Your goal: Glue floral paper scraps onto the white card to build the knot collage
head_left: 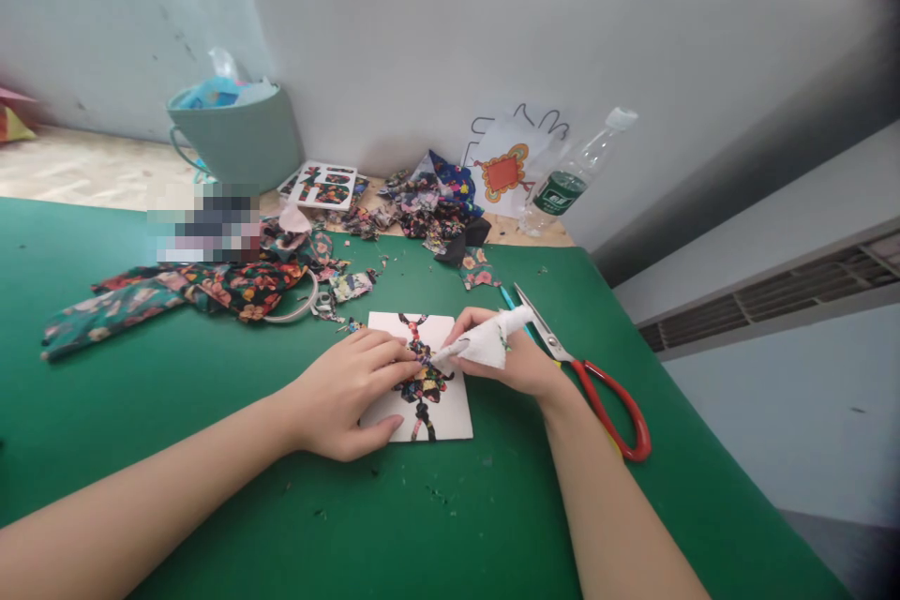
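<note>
A white square card (450, 417) lies on the green mat, with a pattern of floral fabric pieces (426, 384) down its middle. My left hand (352, 384) rests flat on the card's left part, fingers stretched over the fabric and thumb apart. My right hand (517, 361) is closed around a white glue bottle (482, 349), tilted so its narrow tip points at the fabric near my left fingertips. Whether the tip touches the fabric I cannot tell. Just right of that hand lie red-handled scissors (597, 394), blades partly apart, beside a blue pen (506, 298).
Floral cloth (239, 286), a tape roll (299, 300) and fabric scraps (422, 206) lie behind the card. Along the wall stand a grey-green bin (239, 136), a patterned white card (323, 186), a drawing (506, 169) and a water bottle (573, 178). The green mat (316, 525) ends at right.
</note>
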Tool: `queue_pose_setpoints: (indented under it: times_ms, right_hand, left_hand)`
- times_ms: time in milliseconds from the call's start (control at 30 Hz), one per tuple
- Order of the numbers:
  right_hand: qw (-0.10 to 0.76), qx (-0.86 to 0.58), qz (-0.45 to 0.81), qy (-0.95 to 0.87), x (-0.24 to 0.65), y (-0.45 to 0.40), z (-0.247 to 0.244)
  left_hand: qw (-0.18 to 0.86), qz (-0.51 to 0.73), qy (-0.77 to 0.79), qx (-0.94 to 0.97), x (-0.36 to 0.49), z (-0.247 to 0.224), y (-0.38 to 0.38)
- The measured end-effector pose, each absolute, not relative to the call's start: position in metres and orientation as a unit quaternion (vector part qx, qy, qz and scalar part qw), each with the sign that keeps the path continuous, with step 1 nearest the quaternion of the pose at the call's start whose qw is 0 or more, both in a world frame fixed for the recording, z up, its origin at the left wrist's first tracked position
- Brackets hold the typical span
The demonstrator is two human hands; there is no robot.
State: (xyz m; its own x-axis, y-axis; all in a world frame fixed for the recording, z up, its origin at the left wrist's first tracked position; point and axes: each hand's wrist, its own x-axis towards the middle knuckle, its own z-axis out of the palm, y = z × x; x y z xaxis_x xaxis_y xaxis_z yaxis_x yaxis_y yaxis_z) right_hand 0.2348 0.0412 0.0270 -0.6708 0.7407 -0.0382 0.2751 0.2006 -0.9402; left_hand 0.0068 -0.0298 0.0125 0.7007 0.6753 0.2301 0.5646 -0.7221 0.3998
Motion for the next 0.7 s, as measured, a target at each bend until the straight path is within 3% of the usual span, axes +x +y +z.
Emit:
queue_pose_setpoints:
  times_ms: [700]
  right_hand:
    - [0.193,-0.347,0.561,-0.726,0.2325,0.036,0.031]
  left_hand:
    - [0.148,0.161,0.347,0.912,0.0082,0.0142,-0.0293]
